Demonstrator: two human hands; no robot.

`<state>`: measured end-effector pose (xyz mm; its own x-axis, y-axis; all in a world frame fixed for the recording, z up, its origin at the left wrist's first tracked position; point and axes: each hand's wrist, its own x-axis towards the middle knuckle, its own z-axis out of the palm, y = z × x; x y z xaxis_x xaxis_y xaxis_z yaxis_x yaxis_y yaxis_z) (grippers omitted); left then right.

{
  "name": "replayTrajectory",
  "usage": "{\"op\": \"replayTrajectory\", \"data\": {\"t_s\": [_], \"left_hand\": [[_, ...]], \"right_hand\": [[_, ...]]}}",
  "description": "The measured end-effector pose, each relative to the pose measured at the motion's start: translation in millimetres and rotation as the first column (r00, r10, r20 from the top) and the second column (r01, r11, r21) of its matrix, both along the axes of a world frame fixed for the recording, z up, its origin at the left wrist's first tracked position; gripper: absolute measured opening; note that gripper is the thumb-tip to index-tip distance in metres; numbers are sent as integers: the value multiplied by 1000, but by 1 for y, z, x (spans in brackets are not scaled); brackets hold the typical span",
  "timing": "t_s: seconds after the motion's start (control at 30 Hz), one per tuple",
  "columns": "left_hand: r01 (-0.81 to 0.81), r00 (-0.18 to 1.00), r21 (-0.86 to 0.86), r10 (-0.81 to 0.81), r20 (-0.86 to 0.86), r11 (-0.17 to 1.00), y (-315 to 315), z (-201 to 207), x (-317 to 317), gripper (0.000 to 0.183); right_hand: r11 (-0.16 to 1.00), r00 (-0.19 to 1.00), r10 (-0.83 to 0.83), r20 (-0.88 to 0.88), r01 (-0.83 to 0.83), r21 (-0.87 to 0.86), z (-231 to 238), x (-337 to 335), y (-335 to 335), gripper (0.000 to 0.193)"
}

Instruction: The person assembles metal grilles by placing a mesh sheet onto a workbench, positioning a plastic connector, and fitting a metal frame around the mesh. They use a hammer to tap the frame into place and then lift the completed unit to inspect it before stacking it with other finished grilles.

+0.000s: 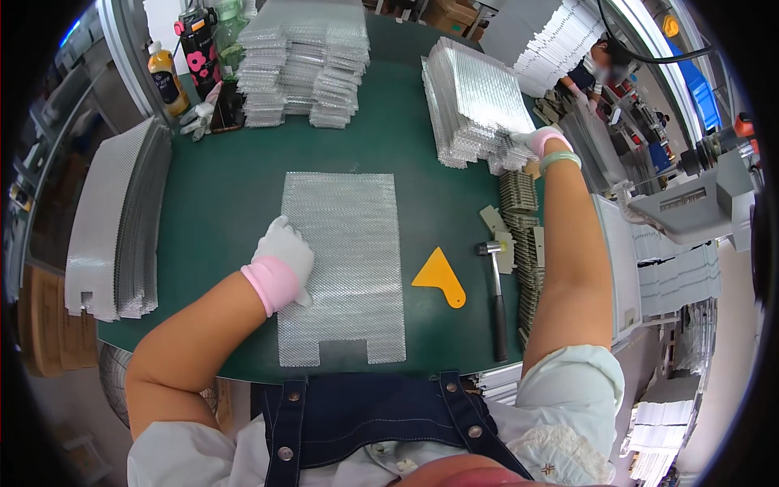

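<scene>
I see the notched silvery bubble sheet (349,252) lying flat mid-way across the green table (219,195). My gloved left hand (287,253) rests over its left edge; I can't tell whether it grips. My right hand (539,141) meets the sheet stack (491,89), its grasp unclear. A yellow scraper (441,278) lies nearby.
</scene>
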<state>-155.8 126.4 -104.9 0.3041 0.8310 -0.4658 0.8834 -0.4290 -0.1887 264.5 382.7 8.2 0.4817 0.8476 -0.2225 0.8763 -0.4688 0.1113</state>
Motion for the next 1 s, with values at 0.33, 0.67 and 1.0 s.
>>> {"op": "replayTrajectory", "data": {"t_s": [0.33,0.67,1.0], "left_hand": [[19,999,-24,-20,-47,1000,0,11,5,88],[23,1000,-3,-23,-14,1000,-1,6,0,87],[89,990,-97,-98,-98,991,3,13,3,103]], "right_hand": [[933,983,-45,177,-22,359,61,-34,-49,63],[911,987,-39,157,-29,411,71,-48,-63,68],[747,930,93,-355,171,642,41,44,-12,67]]}}
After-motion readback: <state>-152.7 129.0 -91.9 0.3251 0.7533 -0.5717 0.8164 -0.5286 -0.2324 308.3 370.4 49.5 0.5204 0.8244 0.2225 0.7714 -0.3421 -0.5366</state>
